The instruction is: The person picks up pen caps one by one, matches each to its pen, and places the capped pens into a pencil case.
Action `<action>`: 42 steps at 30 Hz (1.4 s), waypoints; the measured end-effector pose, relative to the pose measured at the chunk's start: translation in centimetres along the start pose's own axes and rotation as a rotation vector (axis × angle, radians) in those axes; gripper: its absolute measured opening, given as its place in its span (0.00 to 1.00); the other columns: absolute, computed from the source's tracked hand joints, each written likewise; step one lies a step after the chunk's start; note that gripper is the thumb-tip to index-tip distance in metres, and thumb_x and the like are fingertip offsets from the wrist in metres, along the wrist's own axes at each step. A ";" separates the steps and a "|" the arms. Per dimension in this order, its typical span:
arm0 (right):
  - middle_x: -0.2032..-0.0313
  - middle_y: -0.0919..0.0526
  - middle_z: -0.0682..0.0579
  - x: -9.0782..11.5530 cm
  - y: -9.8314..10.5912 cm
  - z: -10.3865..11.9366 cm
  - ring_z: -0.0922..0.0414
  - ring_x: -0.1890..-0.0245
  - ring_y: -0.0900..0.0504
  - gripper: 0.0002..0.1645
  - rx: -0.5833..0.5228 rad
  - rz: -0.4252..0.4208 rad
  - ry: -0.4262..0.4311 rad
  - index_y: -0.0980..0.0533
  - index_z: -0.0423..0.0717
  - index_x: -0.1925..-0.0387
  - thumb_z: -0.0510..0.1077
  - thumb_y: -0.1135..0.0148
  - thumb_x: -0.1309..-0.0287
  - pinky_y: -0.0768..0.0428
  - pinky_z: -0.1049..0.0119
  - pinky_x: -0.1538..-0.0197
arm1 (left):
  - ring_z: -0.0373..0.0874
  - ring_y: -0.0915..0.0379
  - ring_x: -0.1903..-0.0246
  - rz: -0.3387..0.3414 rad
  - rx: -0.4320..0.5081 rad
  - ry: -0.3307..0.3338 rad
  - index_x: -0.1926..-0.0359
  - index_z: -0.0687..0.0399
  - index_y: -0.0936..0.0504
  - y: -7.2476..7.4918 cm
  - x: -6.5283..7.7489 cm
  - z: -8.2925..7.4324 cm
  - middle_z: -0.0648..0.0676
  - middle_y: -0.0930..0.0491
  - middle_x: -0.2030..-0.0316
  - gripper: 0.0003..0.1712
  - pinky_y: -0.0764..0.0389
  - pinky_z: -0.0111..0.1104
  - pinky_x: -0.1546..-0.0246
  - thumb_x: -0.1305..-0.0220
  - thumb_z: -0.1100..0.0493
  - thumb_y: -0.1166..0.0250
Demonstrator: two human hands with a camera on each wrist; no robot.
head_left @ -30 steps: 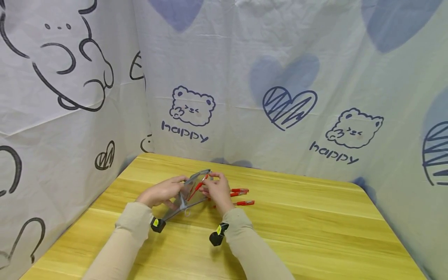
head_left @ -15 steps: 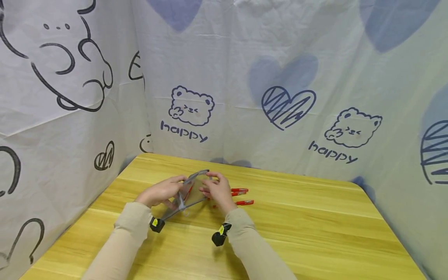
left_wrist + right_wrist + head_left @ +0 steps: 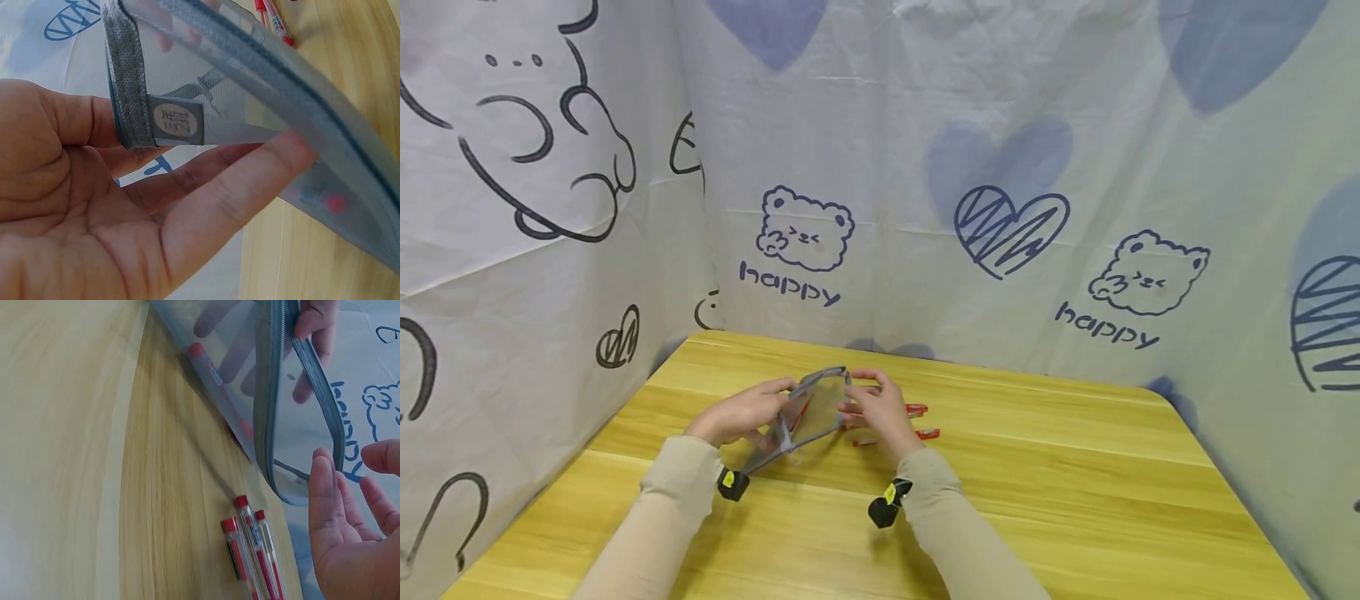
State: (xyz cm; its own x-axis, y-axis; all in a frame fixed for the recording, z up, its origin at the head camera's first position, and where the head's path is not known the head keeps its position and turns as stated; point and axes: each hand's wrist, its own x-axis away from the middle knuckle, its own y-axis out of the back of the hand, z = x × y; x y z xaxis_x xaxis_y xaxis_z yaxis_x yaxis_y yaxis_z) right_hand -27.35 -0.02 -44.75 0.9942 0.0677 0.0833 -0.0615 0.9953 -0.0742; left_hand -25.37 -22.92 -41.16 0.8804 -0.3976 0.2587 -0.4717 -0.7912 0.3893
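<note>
A grey see-through mesh zipper pouch (image 3: 820,408) stands tilted over the table with its zipped mouth spread apart. My left hand (image 3: 741,414) grips it by one side, the fingers behind the rim near a small round label (image 3: 178,120). Inside the pouch lies a red-capped gel pen (image 3: 215,378), seen through the mesh. My right hand (image 3: 880,410) is at the far side of the mouth, fingers loosely bent and nothing between them, fingertips right at the rim. Several red gel pens (image 3: 251,534) lie on the table beneath and beside that hand.
The wooden table (image 3: 1037,492) reaches well to the right and toward the front. Behind and to the left hangs a white printed cloth (image 3: 895,167) with hearts and bears. Each wrist wears a small black camera (image 3: 883,510).
The right hand has let go of a red gel pen, which now rests inside the pouch. That hand has since shifted slightly right. The left hand keeps its grip on the pouch.
</note>
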 end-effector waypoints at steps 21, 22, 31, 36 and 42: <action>0.58 0.14 0.47 0.8 4.3 -0.6 0.59 0.69 0.11 0.22 0.027 0.011 0.008 0.24 0.42 0.35 0.36 0.37 0.27 0.12 0.69 0.64 | 0.55 0.22 0.57 -0.003 -0.015 0.011 0.34 0.59 0.30 0.0 -0.3 0.0 0.69 0.27 0.42 0.21 0.10 0.51 0.56 0.21 0.59 0.56; 0.57 0.13 0.47 0.9 4.4 -0.6 0.59 0.69 0.11 0.22 0.028 0.008 0.008 0.24 0.42 0.35 0.36 0.37 0.27 0.12 0.70 0.64 | 0.55 0.22 0.57 -0.002 -0.015 0.009 0.33 0.59 0.30 0.0 -0.2 0.0 0.69 0.27 0.42 0.22 0.10 0.51 0.56 0.22 0.60 0.57; 0.48 0.13 0.34 1.3 6.0 -1.0 0.58 0.69 0.11 0.21 0.024 -0.013 0.006 0.24 0.40 0.36 0.35 0.36 0.28 0.11 0.68 0.64 | 0.55 0.21 0.57 -0.002 -0.011 0.012 0.34 0.57 0.29 -0.1 -0.1 0.0 0.68 0.25 0.44 0.21 0.11 0.49 0.58 0.23 0.59 0.55; 0.59 0.12 0.41 1.5 6.8 -1.1 0.60 0.71 0.12 0.23 0.025 -0.020 0.004 0.25 0.39 0.35 0.35 0.37 0.28 0.12 0.69 0.67 | 0.56 0.21 0.54 0.007 -0.023 0.011 0.30 0.58 0.31 -0.1 -0.2 0.1 0.70 0.26 0.39 0.25 0.11 0.49 0.57 0.22 0.59 0.57; 0.56 0.12 0.36 1.7 7.7 -1.2 0.59 0.70 0.12 0.23 0.049 -0.027 0.003 0.25 0.38 0.34 0.35 0.37 0.28 0.13 0.69 0.66 | 0.57 0.21 0.54 0.006 -0.029 0.002 0.25 0.61 0.36 0.1 -0.2 0.4 0.72 0.30 0.37 0.29 0.10 0.49 0.57 0.21 0.60 0.61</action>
State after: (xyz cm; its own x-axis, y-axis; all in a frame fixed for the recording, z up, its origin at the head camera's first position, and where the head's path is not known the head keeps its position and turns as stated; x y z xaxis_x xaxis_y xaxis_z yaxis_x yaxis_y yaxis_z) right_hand -26.02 7.67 -46.40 0.9959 0.0406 0.0812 -0.0388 0.9990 -0.0230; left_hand -25.56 -23.09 -41.48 0.8775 -0.4013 0.2627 -0.4781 -0.7751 0.4131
